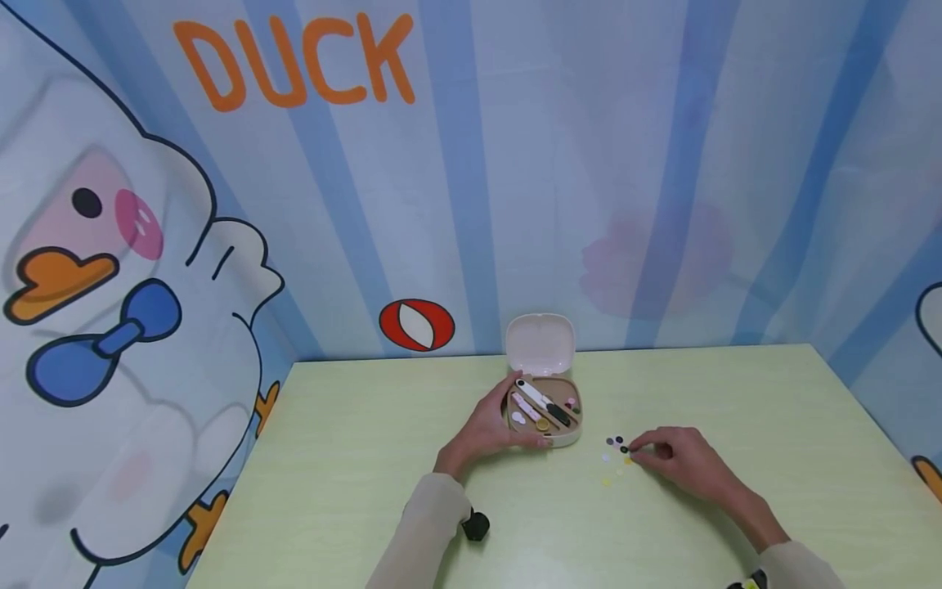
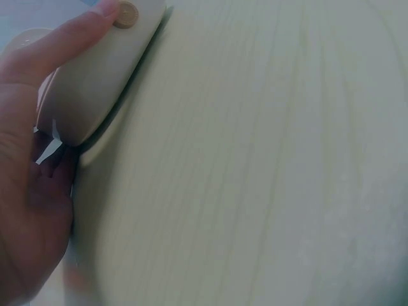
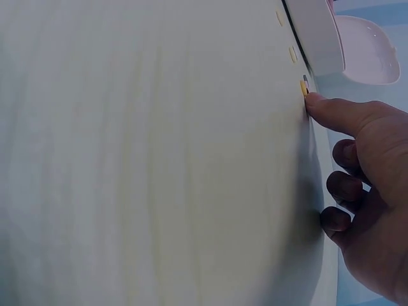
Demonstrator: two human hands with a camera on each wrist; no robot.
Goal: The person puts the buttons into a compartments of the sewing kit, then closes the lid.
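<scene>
My left hand (image 1: pixel 491 421) grips a small beige sewing kit box (image 1: pixel 562 438), thumb along its front wall and fingers round its left side. The pink-white lid (image 1: pixel 540 343) stands open behind it. Inside are a white and black tool (image 1: pixel 543 402), a pink tool (image 1: pixel 526 406), a gold disc (image 1: pixel 543 424) and small buttons. On the table right of the box, my right hand (image 1: pixel 684 462) brings thumb and forefinger together at the edge of a black button (image 1: pixel 624 449), which they seem to pinch. The other fingers are curled. Several loose buttons lie close by.
The pale wooden tabletop (image 1: pixel 353 458) meets a striped blue cloth backdrop (image 1: pixel 530 164) just behind the lid. Dark (image 1: pixel 620 439), white (image 1: pixel 606 457) and yellow (image 1: pixel 607 482) buttons lie scattered between the box and my right hand. A black device (image 1: pixel 476 526) sits at my left wrist.
</scene>
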